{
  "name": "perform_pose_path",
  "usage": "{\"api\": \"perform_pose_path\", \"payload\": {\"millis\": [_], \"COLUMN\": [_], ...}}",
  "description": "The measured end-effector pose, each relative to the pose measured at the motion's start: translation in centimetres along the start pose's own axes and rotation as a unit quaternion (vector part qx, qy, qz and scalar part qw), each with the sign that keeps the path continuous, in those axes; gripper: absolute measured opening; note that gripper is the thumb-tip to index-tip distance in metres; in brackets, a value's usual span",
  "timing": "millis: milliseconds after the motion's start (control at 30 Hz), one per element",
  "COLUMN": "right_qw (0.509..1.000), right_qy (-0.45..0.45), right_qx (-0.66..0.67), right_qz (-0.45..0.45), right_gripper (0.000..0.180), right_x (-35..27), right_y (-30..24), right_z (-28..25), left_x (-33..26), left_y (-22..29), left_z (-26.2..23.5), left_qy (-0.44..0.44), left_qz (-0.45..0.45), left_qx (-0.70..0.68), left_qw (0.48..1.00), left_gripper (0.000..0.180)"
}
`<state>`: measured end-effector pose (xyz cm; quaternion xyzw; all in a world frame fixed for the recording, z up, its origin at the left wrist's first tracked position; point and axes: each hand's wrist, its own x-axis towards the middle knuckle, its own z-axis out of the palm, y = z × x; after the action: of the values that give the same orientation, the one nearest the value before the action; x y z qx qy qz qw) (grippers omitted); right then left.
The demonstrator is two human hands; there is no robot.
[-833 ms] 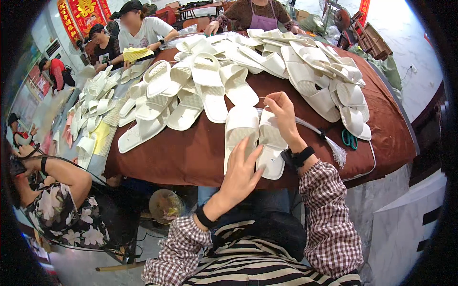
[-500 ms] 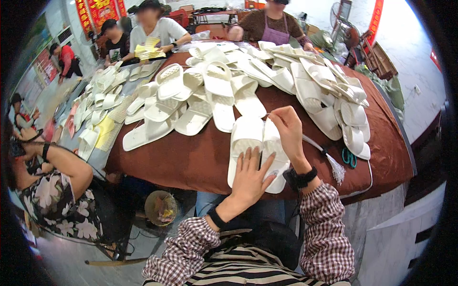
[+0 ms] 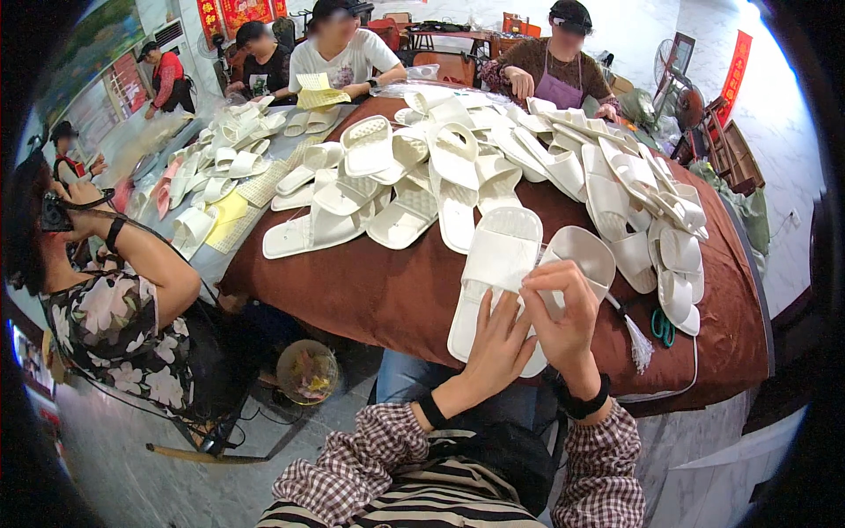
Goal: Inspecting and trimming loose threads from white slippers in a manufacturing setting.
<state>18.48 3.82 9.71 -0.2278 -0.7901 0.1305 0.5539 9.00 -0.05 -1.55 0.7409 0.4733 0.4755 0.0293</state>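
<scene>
Right of frame centre, your right hand (image 3: pixel 568 330) has dropped from the upper end of the right slipper (image 3: pixel 583 251) to near your left hand (image 3: pixel 488 348), that slipper now angled rightward.

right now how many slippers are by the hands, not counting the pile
2: one slipper partly under the left hand, the second slipper to its right, partly covered by the right hand. Another could be hidden beneath.
</scene>
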Motion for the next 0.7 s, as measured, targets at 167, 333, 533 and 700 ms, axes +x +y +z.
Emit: {"api": "perform_pose_path", "payload": {"millis": [167, 333, 533, 700], "right_qw": [1.000, 0.997, 0.982, 0.976], "right_qy": [-0.005, 0.028, 0.133, 0.099], "right_qx": [-0.028, -0.066, -0.003, 0.084], "right_qz": [-0.006, 0.032, 0.135, 0.173], "right_gripper": [0.023, 0.029, 0.046, 0.040], "right_x": [-2.0, -4.8, -8.4, -10.4], "right_y": [-0.1, 1.0, 2.9, 4.4], "right_z": [-0.7, -1.1, -0.5, -0.7], "left_x": [-0.3, -0.3, -0.6, -0.1], "left_y": [0.1, -0.5, -0.7, -1.0], "left_z": [-1.2, -2.2, -2.5, -3.7], "left_qy": [0.031, 0.054, 0.062, 0.093], "left_qz": [-0.013, -0.049, -0.076, -0.100], "left_qx": [-0.061, -0.066, -0.071, -0.127], "left_qw": [0.998, 0.995, 0.993, 0.982], "left_gripper": [0.043, 0.042, 0.045, 0.050]}}
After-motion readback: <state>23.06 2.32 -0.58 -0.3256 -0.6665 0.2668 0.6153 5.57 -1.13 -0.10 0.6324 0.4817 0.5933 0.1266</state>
